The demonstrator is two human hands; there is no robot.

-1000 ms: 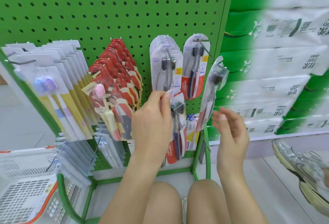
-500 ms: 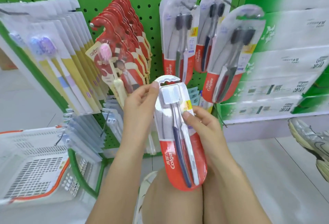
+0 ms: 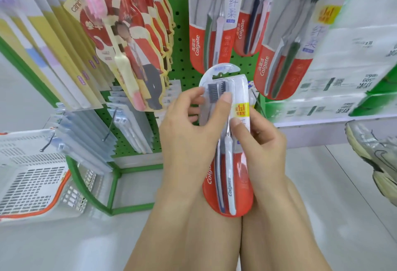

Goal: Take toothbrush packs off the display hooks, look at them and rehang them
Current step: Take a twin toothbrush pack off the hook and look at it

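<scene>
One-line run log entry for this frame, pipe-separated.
phase: inspect | object: Colgate twin pack off hook, upright | left hand: grips upper left edge | right hand: grips right edge | next: rehang, likely

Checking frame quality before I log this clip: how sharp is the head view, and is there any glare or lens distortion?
Head view: even, bright light with no hard shadows; the held Colgate pack and both hands, left hand and right hand, fairly sharp; hanging packs and tissue stacks at the edges motion-smeared; slight sheen on the blister plastic; wide-angle bending toward the corners.
</scene>
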